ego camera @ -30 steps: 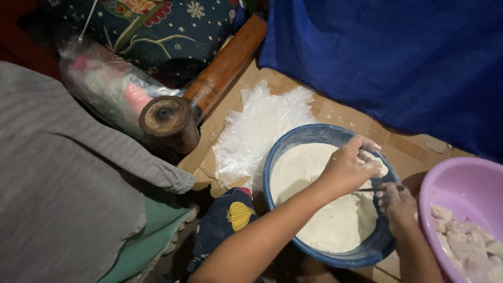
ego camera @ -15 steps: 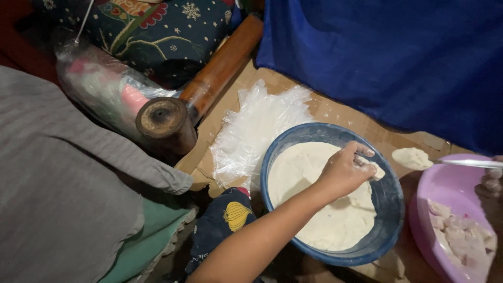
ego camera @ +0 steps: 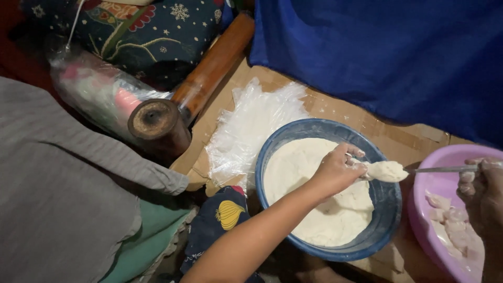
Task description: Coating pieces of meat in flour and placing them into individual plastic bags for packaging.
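Standing right next to this: the left hand (ego camera: 335,173) is curled over the blue bowl (ego camera: 385,207), fingers pinched on a small lump of dough (ego camera: 386,171) that sits just past the fingertips, above the bowl's far rim. The right hand (ego camera: 482,191) is closed round the handle of a thin metal utensil (ego camera: 445,169), probably a spoon or knife, whose tip meets the lump.

The dough looks soft, wet and sticky, so I'd guess it smears and clings rather than lifting cleanly. Light stuff, no stiffness at all; best taken in a small pinch with the fingertips or scraped off with the metal blade. The big mass of dough (ego camera: 314,194) in the bowl looks just as pasty.

Hard to make out: the utensil's working end is buried in the lump. The right hand is partly cut off at the frame edge, same with the pink basin (ego camera: 435,183) holding pale pieces (ego camera: 450,225). The clear plastic sheet (ego camera: 251,131) lies on the cardboard behind.
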